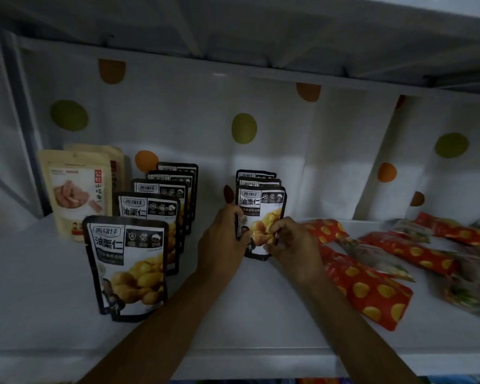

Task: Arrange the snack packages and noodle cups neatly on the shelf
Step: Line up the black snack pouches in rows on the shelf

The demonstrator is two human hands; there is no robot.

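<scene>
On the white shelf (53, 314), a black-and-white chestnut pouch (263, 206) stands upright at the front of a short row of three. My left hand (223, 239) grips its left edge. My right hand (291, 242) pinches its lower right side. To the left, a longer row of several matching chestnut pouches (130, 261) stands upright, one behind another. Two beige hawthorn snack bags (76, 192) stand at the far left.
Red packages with yellow spots (369, 292) and clear snack packs (377, 259) lie flat in a loose heap on the right half of the shelf. A white backing with coloured dots (244, 128) closes the rear. Another shelf board (261, 37) hangs overhead.
</scene>
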